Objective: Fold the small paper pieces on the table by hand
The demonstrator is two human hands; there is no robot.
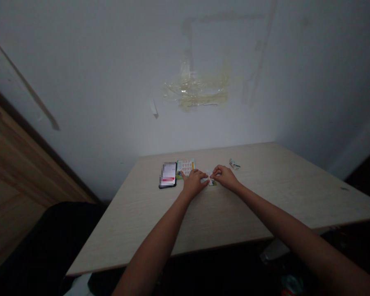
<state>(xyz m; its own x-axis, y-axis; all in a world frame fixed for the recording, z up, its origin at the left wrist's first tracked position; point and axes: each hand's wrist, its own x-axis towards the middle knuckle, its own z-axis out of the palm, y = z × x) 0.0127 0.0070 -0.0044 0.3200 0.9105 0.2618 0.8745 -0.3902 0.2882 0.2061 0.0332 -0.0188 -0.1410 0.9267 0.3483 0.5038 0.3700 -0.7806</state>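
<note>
My left hand (pixel 194 183) and my right hand (pixel 225 176) meet at the middle of a pale wood-grain table (pixel 142 230). Their fingertips pinch a small white paper piece (pixel 210 178) from opposite sides, and its exact shape is too small to tell. A green-edged scrap (pixel 213 183) lies just under it. Beyond my left fingers lies a printed card (pixel 186 167) with an orange grid. A black smartphone (pixel 168 175) rests face up to the left of that card. A small torn wrapper (pixel 234 164) lies beyond my right hand, apart from it.
The table's far side meets a white wall (pixel 111 82) marked with old tape residue (pixel 197 92). A wooden panel (pixel 18 156) stands at the left, and a dark chair-like shape (pixel 52 242) sits at the lower left. The table's front edge runs below my forearms.
</note>
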